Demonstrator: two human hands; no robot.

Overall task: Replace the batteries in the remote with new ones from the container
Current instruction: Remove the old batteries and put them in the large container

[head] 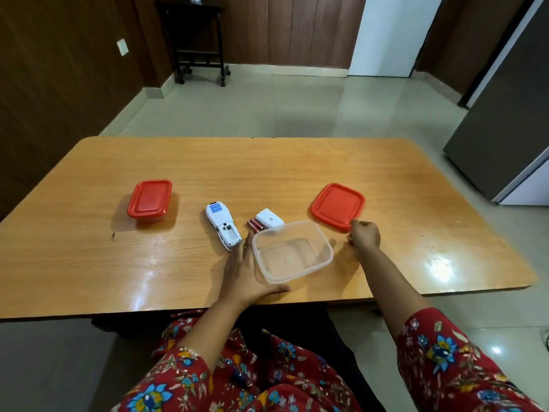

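Note:
A white remote [222, 227] lies face down with its battery bay open and empty. Two red batteries [255, 225] lie side by side to its right, next to the white battery cover [269, 218]. A clear lidless container [292, 251] stands near the table's front edge and looks empty. My left hand [243, 272] rests against its left side, fingers straight, thumb along its near wall. My right hand [364, 236] is to the container's right, fingers curled, at the near edge of the loose red lid [338, 207]. Whether it touches the lid I cannot tell.
A second container with a red lid [150, 200] stands shut at the left of the wooden table [297, 168]. A grey cabinet [505, 129] stands off the table's right end, a dark side table [199, 40] by the far wall.

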